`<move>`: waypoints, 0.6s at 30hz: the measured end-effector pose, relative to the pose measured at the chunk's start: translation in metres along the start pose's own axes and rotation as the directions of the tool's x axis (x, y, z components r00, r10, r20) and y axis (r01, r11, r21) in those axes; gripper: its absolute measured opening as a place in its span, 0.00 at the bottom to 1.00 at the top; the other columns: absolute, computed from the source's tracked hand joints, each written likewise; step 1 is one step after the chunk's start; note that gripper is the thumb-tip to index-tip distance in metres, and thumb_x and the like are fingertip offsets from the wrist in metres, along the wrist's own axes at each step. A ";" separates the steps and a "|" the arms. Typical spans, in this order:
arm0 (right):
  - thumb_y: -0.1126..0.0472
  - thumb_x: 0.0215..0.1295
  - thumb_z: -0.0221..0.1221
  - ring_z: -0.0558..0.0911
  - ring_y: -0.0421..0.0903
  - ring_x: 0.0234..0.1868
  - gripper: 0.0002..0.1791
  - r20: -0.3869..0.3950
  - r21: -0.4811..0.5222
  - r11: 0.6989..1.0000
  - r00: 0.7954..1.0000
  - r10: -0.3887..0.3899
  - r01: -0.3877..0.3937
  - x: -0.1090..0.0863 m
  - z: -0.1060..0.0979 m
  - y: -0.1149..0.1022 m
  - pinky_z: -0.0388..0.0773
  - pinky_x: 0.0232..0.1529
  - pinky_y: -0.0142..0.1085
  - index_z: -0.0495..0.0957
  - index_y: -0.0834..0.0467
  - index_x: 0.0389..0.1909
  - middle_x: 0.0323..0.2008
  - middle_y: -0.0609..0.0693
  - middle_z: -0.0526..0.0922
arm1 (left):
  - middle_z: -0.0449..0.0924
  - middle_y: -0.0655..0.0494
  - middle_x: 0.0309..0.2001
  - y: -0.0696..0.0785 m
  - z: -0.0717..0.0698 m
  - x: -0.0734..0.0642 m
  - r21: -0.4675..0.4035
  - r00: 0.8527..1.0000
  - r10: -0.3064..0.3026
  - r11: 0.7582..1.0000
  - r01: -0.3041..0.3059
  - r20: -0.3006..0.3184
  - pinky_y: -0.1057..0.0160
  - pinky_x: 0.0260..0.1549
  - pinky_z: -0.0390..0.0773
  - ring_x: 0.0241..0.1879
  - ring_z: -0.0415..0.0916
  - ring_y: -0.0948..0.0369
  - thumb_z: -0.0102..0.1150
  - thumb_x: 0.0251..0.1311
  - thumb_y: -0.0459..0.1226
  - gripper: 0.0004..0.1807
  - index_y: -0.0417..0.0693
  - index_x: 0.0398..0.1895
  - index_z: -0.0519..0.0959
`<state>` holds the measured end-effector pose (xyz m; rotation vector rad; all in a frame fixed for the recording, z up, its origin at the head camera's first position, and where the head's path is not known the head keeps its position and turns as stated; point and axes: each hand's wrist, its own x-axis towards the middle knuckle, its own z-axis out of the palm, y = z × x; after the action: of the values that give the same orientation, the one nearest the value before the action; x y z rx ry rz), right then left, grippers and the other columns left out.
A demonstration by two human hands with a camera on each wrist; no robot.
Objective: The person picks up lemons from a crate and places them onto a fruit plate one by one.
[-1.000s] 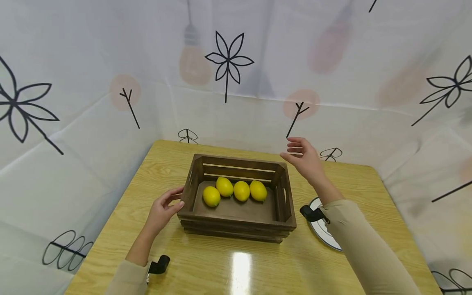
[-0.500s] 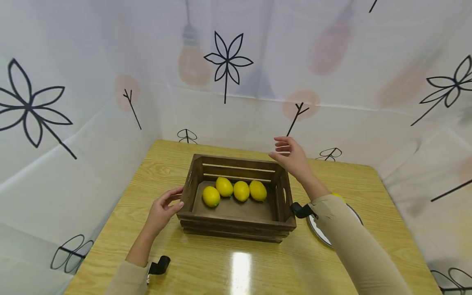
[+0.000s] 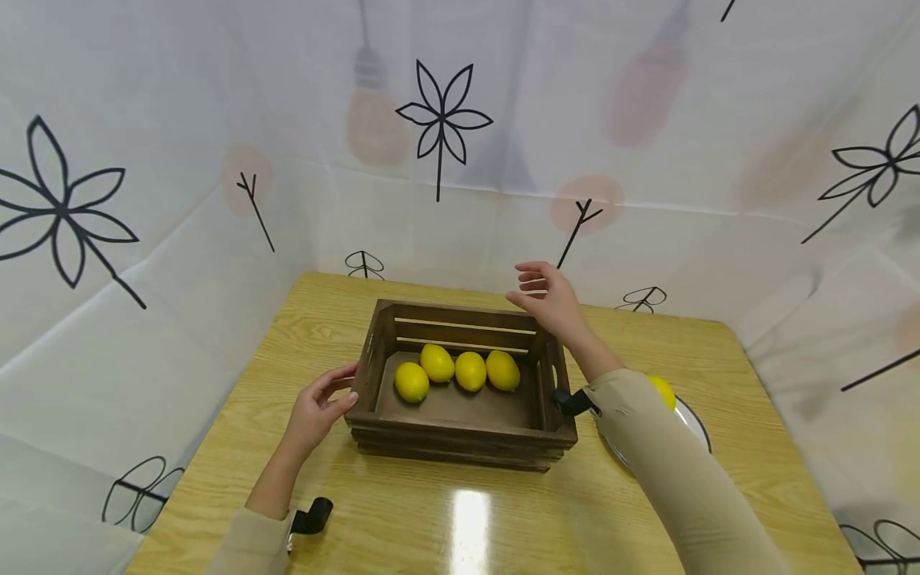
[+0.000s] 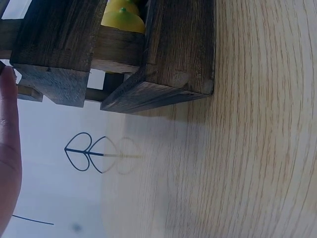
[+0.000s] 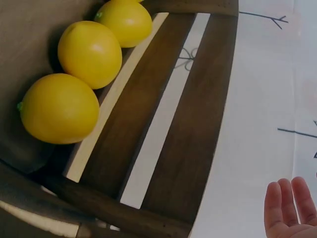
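A dark brown slatted wooden crate [image 3: 460,446] stands on the table with several yellow lemons [image 3: 470,372] lying inside, towards its back. My left hand [image 3: 316,407] holds the crate's left end, its thumb at the front corner and some fingertips hidden by the side wall. Over the crate's back right corner hovers my right hand [image 3: 549,299], fingers loosely bent and nothing between them. The right wrist view shows lemons [image 5: 90,54] beside the slatted wall, with the right fingertips [image 5: 282,203] apart from it.
Right of the crate, a dark-rimmed white plate [image 3: 695,422] bears another lemon [image 3: 663,391]; my right sleeve partly covers both. The wooden table [image 3: 402,519] backs onto a white patterned curtain [image 3: 489,239].
My right hand has moved left, from beyond the crate to above its back right corner. The lemon by the plate has come out from behind the sleeve. The left hand stays put.
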<state>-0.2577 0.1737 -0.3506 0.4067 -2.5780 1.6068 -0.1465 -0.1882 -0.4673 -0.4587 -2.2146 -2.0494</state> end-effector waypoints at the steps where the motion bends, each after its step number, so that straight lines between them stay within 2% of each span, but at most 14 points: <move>1: 0.61 0.59 0.64 0.73 0.57 0.51 0.27 0.007 -0.003 1.000 1.000 0.002 -0.002 0.001 0.001 0.000 0.70 0.53 0.47 0.69 0.61 0.58 0.50 0.60 0.72 | 0.67 0.36 0.57 0.000 0.000 0.000 0.001 1.000 -0.001 1.000 0.001 0.000 0.70 0.43 0.75 0.51 0.70 0.64 0.54 0.61 0.26 0.23 0.30 0.60 0.68; 18: 0.64 0.58 0.63 0.73 0.58 0.51 0.25 0.093 0.008 1.000 0.996 0.010 -0.010 0.011 0.036 0.003 0.71 0.52 0.47 0.70 0.60 0.57 0.50 0.60 0.73 | 0.67 0.36 0.57 -0.005 0.001 -0.001 -0.005 1.000 -0.002 1.000 0.002 -0.006 0.69 0.43 0.75 0.51 0.70 0.63 0.54 0.61 0.26 0.23 0.30 0.60 0.68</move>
<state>-0.2662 0.1405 -0.3672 0.4810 -2.6448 1.6408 -0.1466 -0.1877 -0.4729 -0.4505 -2.2078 -2.0546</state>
